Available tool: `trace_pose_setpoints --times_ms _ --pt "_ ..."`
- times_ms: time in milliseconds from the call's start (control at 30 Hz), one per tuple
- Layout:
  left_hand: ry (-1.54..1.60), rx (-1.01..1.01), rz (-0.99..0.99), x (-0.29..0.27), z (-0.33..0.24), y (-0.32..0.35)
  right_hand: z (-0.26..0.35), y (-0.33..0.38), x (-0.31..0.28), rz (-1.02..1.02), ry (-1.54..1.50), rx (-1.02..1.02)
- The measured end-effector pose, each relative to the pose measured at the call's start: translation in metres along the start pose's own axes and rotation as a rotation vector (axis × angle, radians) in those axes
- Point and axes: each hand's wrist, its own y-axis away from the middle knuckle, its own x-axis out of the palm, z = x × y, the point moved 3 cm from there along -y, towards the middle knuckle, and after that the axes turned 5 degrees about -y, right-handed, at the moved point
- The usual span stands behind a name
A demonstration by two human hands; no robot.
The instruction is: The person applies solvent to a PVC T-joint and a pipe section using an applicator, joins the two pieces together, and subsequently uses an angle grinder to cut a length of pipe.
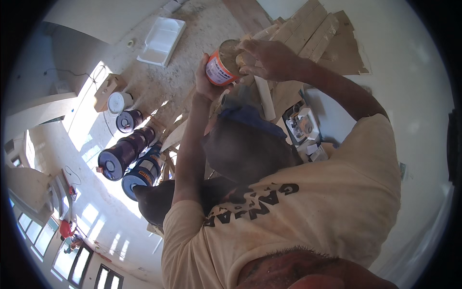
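My left hand is wrapped round the side of a round can with an orange and white label, held up in front of me and tilted. At the can's top end, my right hand has its fingers bent close to the rim. A pale, rounded piece shows between these fingers and the can; whether it is a lid cannot be made out. The can's top looks greyish brown, and its inside is not clear. Below the can lies a bunched blue cloth, near my dark-clothed leg.
A white tray lies on the dusty floor. To the left stand a cardboard box, a white bucket, dark drums and a blue drum. Wooden boards lean at the upper right, above an open box of small items.
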Motion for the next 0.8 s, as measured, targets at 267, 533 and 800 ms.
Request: trace_pose_setpoints --times_ms 267,533,800 --pt "-0.218 0.024 0.033 -0.009 -0.015 0.004 0.006 0.005 0.007 0.141 -0.204 0.32" --pt "-0.044 -0.108 0.19 -0.031 -0.004 -0.001 0.016 -0.002 0.002 0.267 0.239 -0.367" --pt "-0.019 -0.051 0.18 -0.031 -0.001 0.002 0.016 0.001 -0.005 0.126 -0.06 -0.194"
